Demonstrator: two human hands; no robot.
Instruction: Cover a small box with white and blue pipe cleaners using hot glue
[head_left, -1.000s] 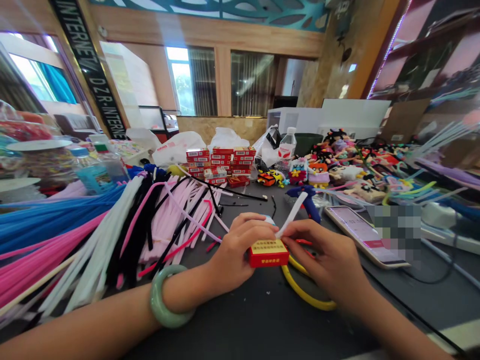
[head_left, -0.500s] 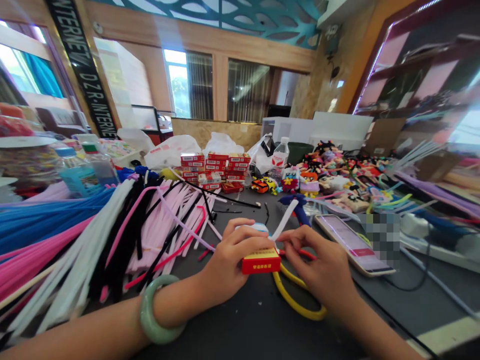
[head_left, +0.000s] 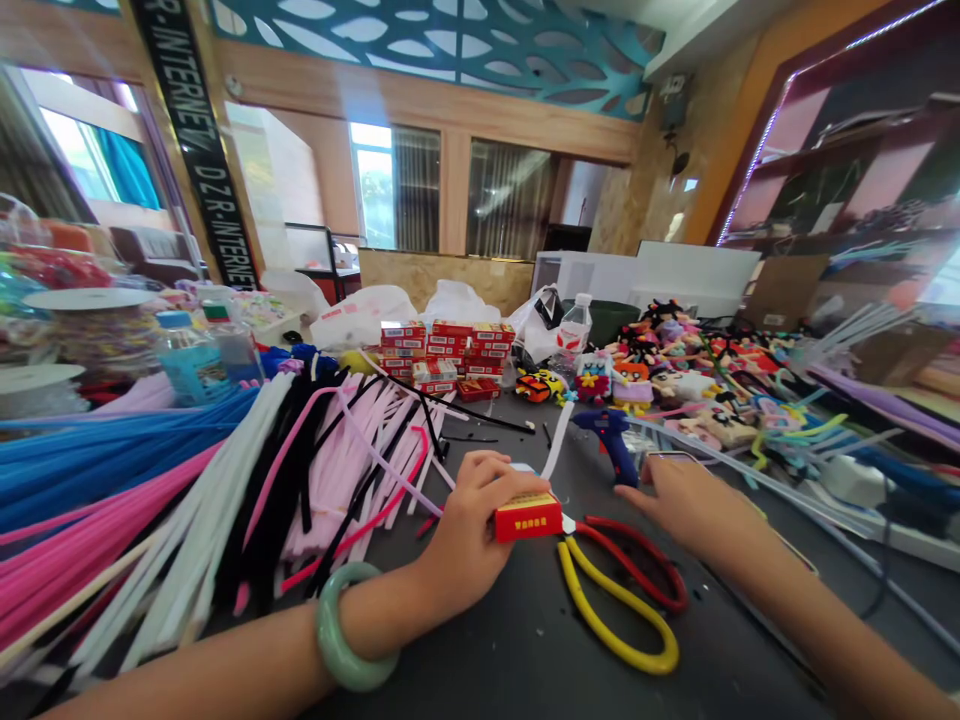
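My left hand (head_left: 474, 510) is closed around a small red and yellow box (head_left: 528, 516). A white fuzzy pipe cleaner (head_left: 558, 440) sticks up behind the box; where its lower end sits is hidden. My right hand (head_left: 679, 492) is stretched out to the right, thumb and fingers apart, with nothing seen in it. It is close to the handle of a blue glue gun (head_left: 611, 440) and covers most of a phone (head_left: 780, 545). Scissors (head_left: 626, 610) with red and yellow handles lie just right of the box, their blades mostly hidden.
Bundles of coloured pipe cleaners (head_left: 172, 530) spread over the left side. Stacked small red boxes (head_left: 446, 350) stand at the back, beside a water bottle (head_left: 576, 325). Many pipe-cleaner dolls (head_left: 697, 360) pile up at the back right. A white power strip (head_left: 862, 510) lies far right.
My right hand has left the white pipe cleaner by the box and moved right, toward the glue gun, with its fingers spreading. My left hand still holds the box. The view has shifted slightly.
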